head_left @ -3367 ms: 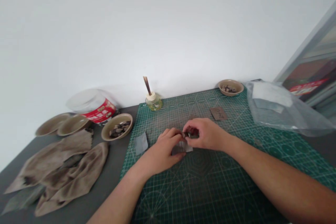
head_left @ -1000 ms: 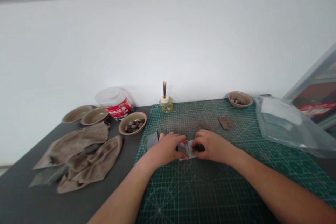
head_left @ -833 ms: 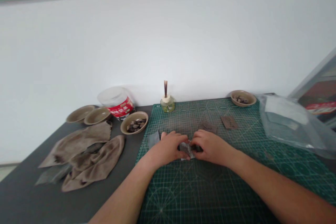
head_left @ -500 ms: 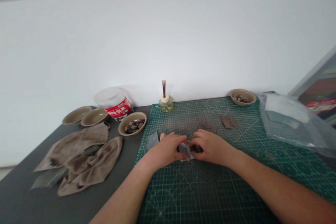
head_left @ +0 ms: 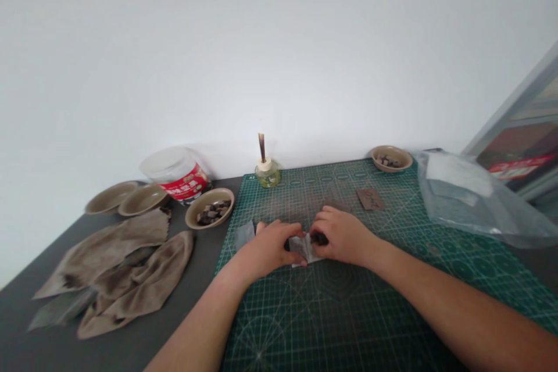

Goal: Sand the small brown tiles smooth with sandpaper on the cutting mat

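A small pale, translucent packet or folded sheet (head_left: 303,248) lies on the green cutting mat (head_left: 300,314) between my hands. My left hand (head_left: 274,247) pinches its left side, thumb at the near edge and forefinger at the far edge. At its right side, my right hand (head_left: 342,236) has curled fingers around a small dark clump (head_left: 319,238), whose kind I cannot make out. Behind the left hand lies a flat grey piece (head_left: 244,235), partly hidden. A brown square with handwriting (head_left: 370,199) rests beyond my right hand.
On the left are a bowl of dark chips (head_left: 210,208), two other bowls (head_left: 111,197), a red-labelled jar (head_left: 176,177) and crumpled brown cloths (head_left: 131,285). A reed diffuser (head_left: 267,173) stands by the wall. At right are another bowl (head_left: 391,160) and a clear plastic bag (head_left: 475,203).
The whole view has shifted, so things appear further left. My hands stay at the pale packet, with more of it and the dark clump showing. A second brown piece behind my right hand no longer shows.
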{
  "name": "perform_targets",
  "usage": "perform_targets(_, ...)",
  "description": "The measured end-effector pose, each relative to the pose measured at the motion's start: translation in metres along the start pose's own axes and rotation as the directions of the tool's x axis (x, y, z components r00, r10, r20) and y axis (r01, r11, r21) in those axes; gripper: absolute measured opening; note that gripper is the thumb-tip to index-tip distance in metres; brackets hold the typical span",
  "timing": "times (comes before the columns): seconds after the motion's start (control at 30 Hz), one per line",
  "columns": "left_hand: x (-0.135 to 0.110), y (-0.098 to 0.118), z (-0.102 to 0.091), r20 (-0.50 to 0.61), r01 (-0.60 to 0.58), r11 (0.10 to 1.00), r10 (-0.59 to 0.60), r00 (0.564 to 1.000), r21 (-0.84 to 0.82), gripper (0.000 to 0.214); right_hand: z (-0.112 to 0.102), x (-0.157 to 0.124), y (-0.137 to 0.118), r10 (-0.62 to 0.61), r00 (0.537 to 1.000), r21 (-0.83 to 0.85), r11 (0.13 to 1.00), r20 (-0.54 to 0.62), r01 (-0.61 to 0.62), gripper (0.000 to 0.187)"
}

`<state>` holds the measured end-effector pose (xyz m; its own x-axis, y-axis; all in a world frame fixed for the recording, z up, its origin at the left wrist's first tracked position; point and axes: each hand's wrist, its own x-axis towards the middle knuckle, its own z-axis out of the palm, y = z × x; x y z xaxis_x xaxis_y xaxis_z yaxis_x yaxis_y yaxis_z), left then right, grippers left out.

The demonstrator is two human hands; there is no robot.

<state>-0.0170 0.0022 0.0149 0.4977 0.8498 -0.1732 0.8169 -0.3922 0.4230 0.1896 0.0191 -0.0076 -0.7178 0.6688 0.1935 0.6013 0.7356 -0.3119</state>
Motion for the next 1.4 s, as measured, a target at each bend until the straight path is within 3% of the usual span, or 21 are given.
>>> perform_targets(0.1, -0.0008, 0.0013, -0.0006, 0.013, 0.006, 1.000, -0.006, 1.000, 0.009, 0.033, 0.0014, -0.0001, 0.0001, -0.056, 0.998, 0.029, 0.998, 0.013, 0.055, 0.020)
perform_targets(0.27, -0.0015, 0.0048, -0.0023, 0.001, 0.031, 1.000, -0.031, 1.000, -0.004, 0.039, -0.0007, -0.0029, 0.0003, 0.031, 0.999, 0.000, 1.000, -0.015, -0.031, 0.017)
perform_targets(0.4, -0.0012, 0.0060, -0.0032, 0.026, 0.033, 0.999, -0.034, 0.999, 0.013, 0.035, -0.0020, -0.0044, -0.0017, -0.026, 0.999, 0.035, 0.999, 0.021, 0.026, 0.020)
perform_targets(0.63, -0.0021, 0.0064, -0.0035, 0.020, 0.033, 0.999, -0.032, 0.999, -0.014, 0.040, -0.0017, -0.0019, 0.0014, 0.111, 0.994, 0.013, 0.994, -0.024, -0.110, 0.016)
perform_targets(0.87, -0.0023, 0.0055, -0.0029, 0.023, 0.041, 0.999, -0.041, 0.999, -0.001, 0.039, -0.0051, -0.0054, -0.0031, 0.016, 1.000, 0.031, 0.999, 0.023, -0.017, 0.018)
perform_targets(1.03, -0.0025, 0.0058, -0.0037, 0.023, 0.043, 0.999, -0.043, 0.999, 0.013, 0.043, -0.0054, -0.0047, -0.0006, 0.079, 0.997, 0.006, 0.997, -0.012, -0.079, 0.016)
perform_targets(1.2, -0.0028, 0.0060, -0.0040, 0.023, 0.043, 0.999, -0.043, 0.999, 0.010, 0.040, -0.0052, -0.0053, 0.0011, -0.033, 0.998, 0.053, 0.998, 0.050, 0.031, 0.015)
perform_targets(1.4, -0.0022, 0.0065, -0.0033, 0.029, 0.053, 0.999, -0.053, 0.998, -0.005, 0.042, -0.0060, -0.0046, 0.0037, 0.030, 0.999, 0.033, 0.999, 0.017, -0.030, 0.016)
